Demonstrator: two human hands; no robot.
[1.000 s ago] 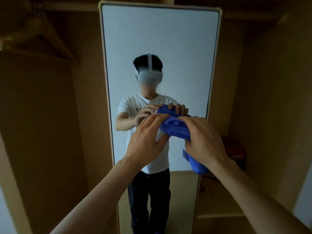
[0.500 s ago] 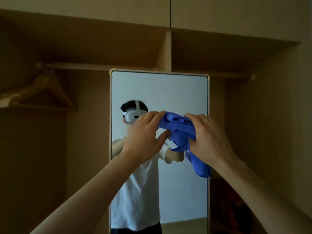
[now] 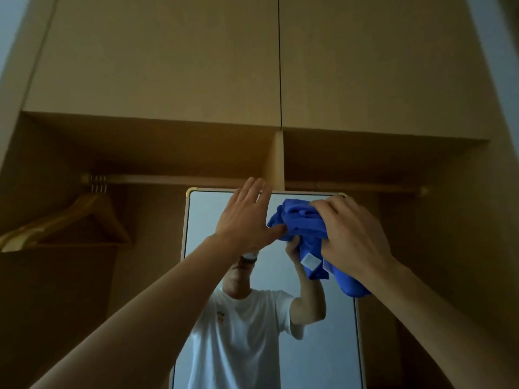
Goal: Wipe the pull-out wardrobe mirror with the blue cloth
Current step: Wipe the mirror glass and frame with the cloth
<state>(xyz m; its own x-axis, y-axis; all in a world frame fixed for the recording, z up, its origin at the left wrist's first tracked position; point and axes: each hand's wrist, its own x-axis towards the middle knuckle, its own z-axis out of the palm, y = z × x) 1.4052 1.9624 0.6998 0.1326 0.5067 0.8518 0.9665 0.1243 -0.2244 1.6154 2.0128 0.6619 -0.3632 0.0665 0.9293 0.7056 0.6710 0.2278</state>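
The right hand (image 3: 351,237) grips the bunched blue cloth (image 3: 303,223) against the mirror (image 3: 207,214); the left hand (image 3: 247,217) is spread, fingers straight

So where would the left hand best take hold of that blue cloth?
Probably on the bunched folds bulging out of the blue cloth left of the right hand, coming in from the left. That lump is bare and thick enough to pinch; the cloth's right side is covered by curled fingers.
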